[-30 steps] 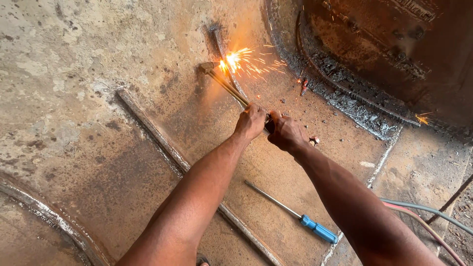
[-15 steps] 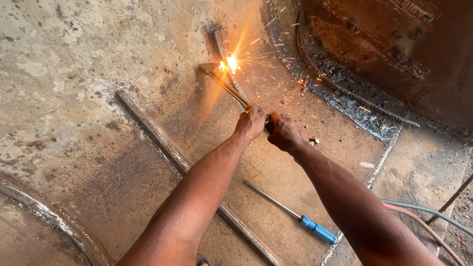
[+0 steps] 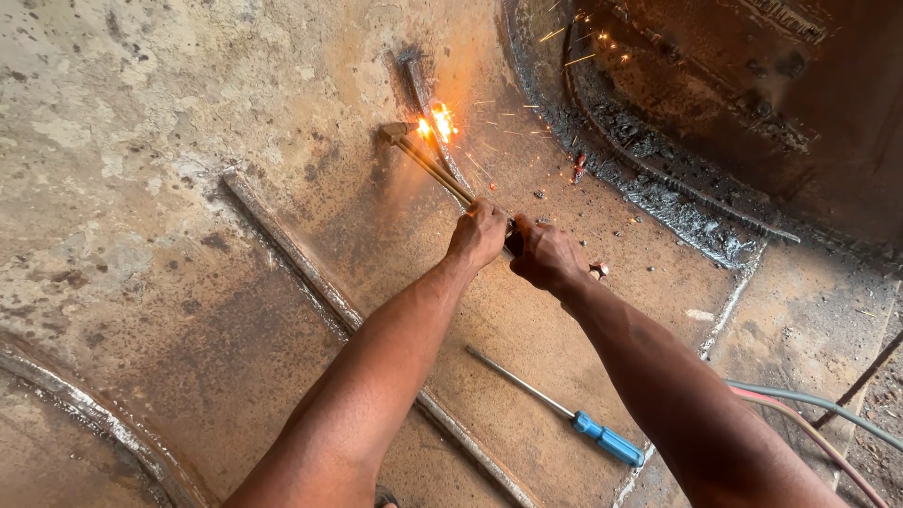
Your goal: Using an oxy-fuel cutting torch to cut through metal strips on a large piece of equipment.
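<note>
Both my hands hold a brass cutting torch [image 3: 428, 162] over a rusty steel plate [image 3: 188, 141]. My left hand [image 3: 478, 233] grips the torch tubes in front. Just behind it, my right hand [image 3: 546, 256] is closed on the torch's dark handle. At the torch head a bright orange flame [image 3: 435, 122] burns on a curved cut line [image 3: 419, 85] in the plate, and sparks fly to the upper right.
A screwdriver with a blue handle [image 3: 607, 439] lies on the plate under my right forearm. A long weld seam [image 3: 301, 259] runs diagonally across the plate. Slag lines a dark curved cut-out edge [image 3: 658, 188] at the upper right. Grey and red hoses [image 3: 809, 414] trail off right.
The flame stays at almost the same spot on the cut line. The spray of sparks has thinned and now scatters farther to the upper right. My hands have barely moved.
</note>
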